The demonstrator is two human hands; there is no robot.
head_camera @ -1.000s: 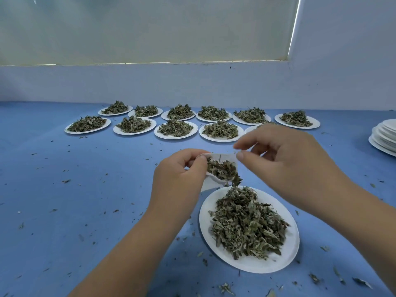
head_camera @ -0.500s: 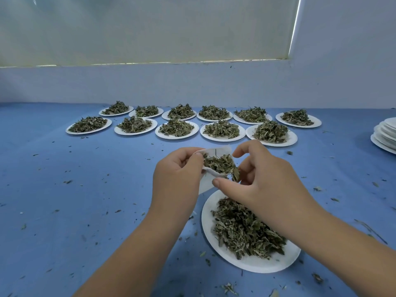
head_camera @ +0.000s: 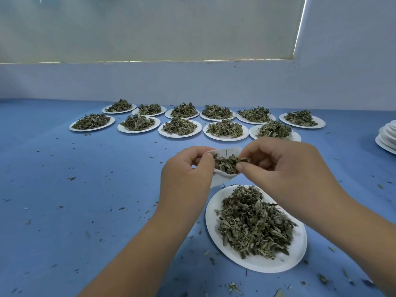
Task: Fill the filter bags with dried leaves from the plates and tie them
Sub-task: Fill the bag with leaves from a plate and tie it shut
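Note:
My left hand [head_camera: 188, 174] holds a white filter bag [head_camera: 222, 179] by its left rim, mouth up, just above the near plate. The bag is stuffed with dried leaves [head_camera: 227, 165]. My right hand [head_camera: 285, 168] pinches a tuft of dried leaves at the bag's mouth, thumb and fingers curled. Below the hands sits a white plate [head_camera: 214, 213] with a heap of dried green leaves [head_camera: 255, 221].
Two rows of several white plates [head_camera: 180, 133] heaped with leaves stand at the back of the blue table. A stack of bare white plates [head_camera: 387, 136] sits at the right edge. Leaf crumbs are scattered over the blue cloth [head_camera: 85, 189].
My right hand dipped to the plate's leaves, then came back up to the bag's mouth with a pinch of leaves. The left hand kept the bag in place.

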